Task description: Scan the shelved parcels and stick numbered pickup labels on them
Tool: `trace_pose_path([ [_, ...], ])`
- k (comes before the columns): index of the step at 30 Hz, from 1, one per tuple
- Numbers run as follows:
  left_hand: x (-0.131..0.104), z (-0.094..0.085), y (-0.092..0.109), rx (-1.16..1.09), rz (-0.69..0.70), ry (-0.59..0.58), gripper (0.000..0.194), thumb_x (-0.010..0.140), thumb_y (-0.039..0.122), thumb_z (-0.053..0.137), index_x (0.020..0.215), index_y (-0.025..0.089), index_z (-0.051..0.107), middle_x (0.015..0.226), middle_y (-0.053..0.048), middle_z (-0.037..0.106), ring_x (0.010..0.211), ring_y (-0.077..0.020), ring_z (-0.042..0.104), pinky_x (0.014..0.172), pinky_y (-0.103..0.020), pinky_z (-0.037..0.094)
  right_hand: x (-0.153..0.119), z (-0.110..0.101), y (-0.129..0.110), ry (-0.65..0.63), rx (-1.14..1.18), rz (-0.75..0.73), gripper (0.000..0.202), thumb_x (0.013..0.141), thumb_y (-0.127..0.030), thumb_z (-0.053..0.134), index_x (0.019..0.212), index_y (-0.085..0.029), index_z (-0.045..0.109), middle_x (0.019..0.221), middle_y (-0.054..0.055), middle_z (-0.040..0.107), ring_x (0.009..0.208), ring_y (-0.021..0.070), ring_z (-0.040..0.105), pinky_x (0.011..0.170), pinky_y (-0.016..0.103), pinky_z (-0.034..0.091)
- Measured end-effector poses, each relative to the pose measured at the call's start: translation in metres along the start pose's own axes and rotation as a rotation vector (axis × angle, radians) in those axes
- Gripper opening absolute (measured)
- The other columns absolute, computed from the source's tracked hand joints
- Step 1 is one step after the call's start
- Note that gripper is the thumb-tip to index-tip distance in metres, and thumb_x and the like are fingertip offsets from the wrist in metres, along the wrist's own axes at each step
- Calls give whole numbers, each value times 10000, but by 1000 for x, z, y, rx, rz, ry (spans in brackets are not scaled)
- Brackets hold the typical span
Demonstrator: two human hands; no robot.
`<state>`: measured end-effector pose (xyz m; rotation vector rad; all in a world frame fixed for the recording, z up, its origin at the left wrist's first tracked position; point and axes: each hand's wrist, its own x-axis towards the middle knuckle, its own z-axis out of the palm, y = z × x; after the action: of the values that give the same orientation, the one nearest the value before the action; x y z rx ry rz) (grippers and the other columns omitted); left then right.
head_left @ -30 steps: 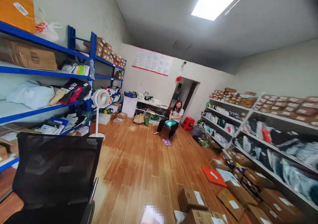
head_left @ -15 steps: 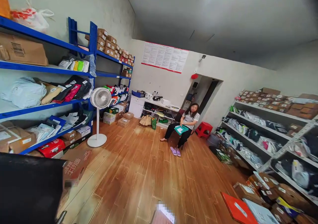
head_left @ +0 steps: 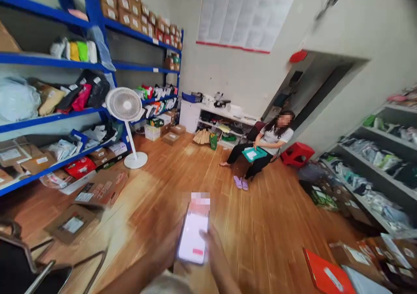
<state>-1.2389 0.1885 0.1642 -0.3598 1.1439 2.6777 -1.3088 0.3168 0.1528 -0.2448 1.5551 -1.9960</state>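
A smartphone [head_left: 193, 237] with a lit, mostly white screen stands out low in the middle of the head view; the top of its screen is pixelated. My left hand [head_left: 174, 244] wraps its left edge, with the fingers mostly hidden behind it. On the right edge my right hand [head_left: 213, 244] grips the phone too, its thumb lying over the screen. Both hands are somewhat blurred. Beneath my forearms a patch of pale cloth shows at the bottom edge.
Ahead, a seated person [head_left: 267, 142] holds a green packet [head_left: 253, 153]; purple slippers [head_left: 240, 183] lie on the floor. A white fan [head_left: 125, 111] stands by blue parcel shelves [head_left: 48, 59]. Cartons [head_left: 73, 224] and a black chair [head_left: 26, 263] are at left, grey shelves [head_left: 391, 155] at right.
My view has tilted downward and closer to the room's far side. The phone, earlier only partly visible at the bottom edge, now shows fully with both my hands on it.
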Motion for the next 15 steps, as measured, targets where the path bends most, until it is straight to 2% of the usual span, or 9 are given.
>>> trace_pose_path([
  [2,22,3,15,40,24,43,731,772,725,402,1299,221,456,769,-60,665,655,-207,629,499,-294,502,38,-2,-24,-17,56,34,406,587,-321,662,975,-202,651,768,-11,704,690,188,621,613,287,496],
  [4,49,1,36,68,34,62,793,735,764,399,1329,238,425,839,-79,683,693,-231,643,490,-301,512,79,-1,-42,-13,72,60,373,531,-260,665,900,-203,661,696,-29,688,621,168,585,557,258,463],
  [6,80,-6,58,63,48,77,777,759,741,392,1361,251,385,941,-96,682,746,-241,648,483,-296,519,120,0,-54,0,79,67,318,495,-224,686,810,-198,658,646,-39,674,578,152,559,524,238,436],
  [8,114,-15,81,52,81,96,728,814,686,358,1398,253,327,972,-107,675,781,-248,651,461,-276,510,162,1,-62,23,90,66,246,506,-255,718,732,-188,647,599,-42,654,539,137,539,504,228,417],
  [10,148,-25,106,53,98,95,692,853,636,331,1427,257,262,988,-112,668,818,-257,653,460,-269,511,205,2,-71,52,109,69,241,556,-356,727,691,-178,637,567,-35,642,509,131,534,495,230,412],
  [13,197,-36,148,68,61,70,687,867,617,316,1437,243,233,971,-113,661,782,-242,655,484,-281,527,264,2,-89,90,146,77,330,606,-466,702,741,-170,645,618,-7,678,529,147,575,525,252,445],
  [15,226,-39,175,58,30,51,711,857,634,321,1433,224,250,944,-116,659,740,-230,652,481,-278,527,299,1,-101,106,163,79,349,590,-448,717,792,-172,649,661,3,699,544,156,591,525,256,455],
])
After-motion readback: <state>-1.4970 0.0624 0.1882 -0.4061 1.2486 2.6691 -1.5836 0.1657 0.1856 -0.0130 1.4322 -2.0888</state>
